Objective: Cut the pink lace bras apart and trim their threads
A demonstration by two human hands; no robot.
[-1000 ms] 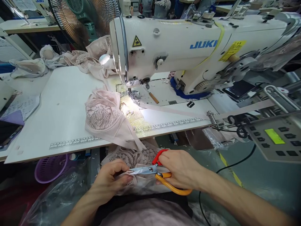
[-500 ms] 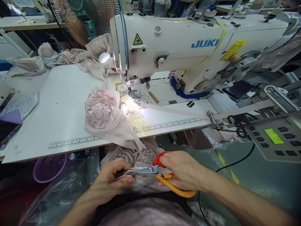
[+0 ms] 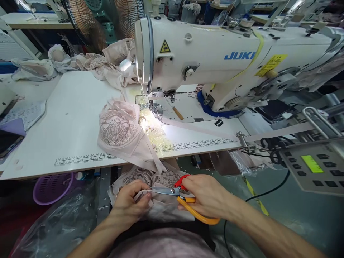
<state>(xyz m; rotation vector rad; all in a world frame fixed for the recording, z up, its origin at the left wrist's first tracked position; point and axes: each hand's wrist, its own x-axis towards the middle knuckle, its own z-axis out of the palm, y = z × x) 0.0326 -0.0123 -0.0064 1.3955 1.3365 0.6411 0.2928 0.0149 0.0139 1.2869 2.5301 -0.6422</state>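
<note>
Over my lap, my right hand grips a pair of scissors with one red and one orange handle. The blades point left and look nearly closed, their tips by my left fingers. Thumb and fingers of my left hand pinch the edge of a pale pink lace bra. Its upper cup lies on the white sewing table, and the lower lace part hangs over the front edge onto my lap. Whether fabric lies between the blades is hard to see.
A JUKI sewing machine stands behind the bra, with a small wooden-handled tool on its bed. More bras are heaped at the back left near a fan. A control panel juts out at right; a purple basket sits below the table.
My left hand has shifted slightly left, and a strip of fabric edge now shows between its fingers. The scissors have moved a little with it. The whole view has tilted slightly.
</note>
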